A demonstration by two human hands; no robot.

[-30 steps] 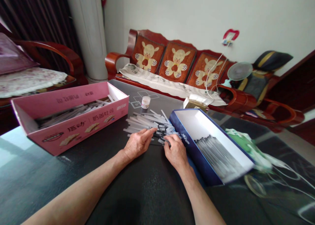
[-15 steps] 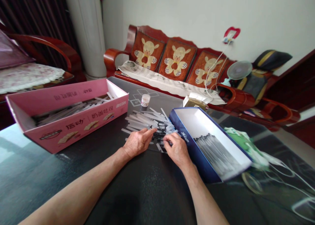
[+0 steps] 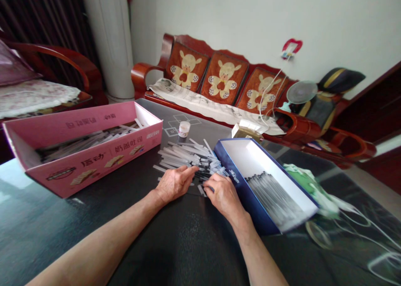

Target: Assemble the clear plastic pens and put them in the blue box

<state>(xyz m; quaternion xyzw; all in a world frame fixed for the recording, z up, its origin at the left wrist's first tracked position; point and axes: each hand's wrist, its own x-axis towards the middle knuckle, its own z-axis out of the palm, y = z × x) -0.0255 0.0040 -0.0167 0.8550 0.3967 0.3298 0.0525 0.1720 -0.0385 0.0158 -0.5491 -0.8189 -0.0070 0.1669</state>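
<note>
A heap of thin pale plastic sticks (image 3: 188, 155) lies on the dark glossy table (image 3: 175, 240). My left hand (image 3: 173, 182) rests on the near edge of the heap, fingers stretched forward and close together over the sticks. My right hand (image 3: 223, 194) is beside it, fingers curled and pinching at small dark-tipped pieces next to the blue box (image 3: 247, 194). What the right fingers hold is too small to name. The blue box's white inside holds a neat row of dark sticks (image 3: 274, 196).
A long pink carton (image 3: 78, 146) with more sticks stands at the left. A small white jar (image 3: 184, 129) and a tan packet (image 3: 246, 130) sit behind the heap. Green-and-white plastic (image 3: 313, 186) lies right of the blue box. A wooden sofa (image 3: 219, 81) and a fan (image 3: 301, 92) stand beyond.
Both hands have drawn slightly toward me along the heap's near edge. The right hand's fingers shifted among the pieces. The view drifted a little.
</note>
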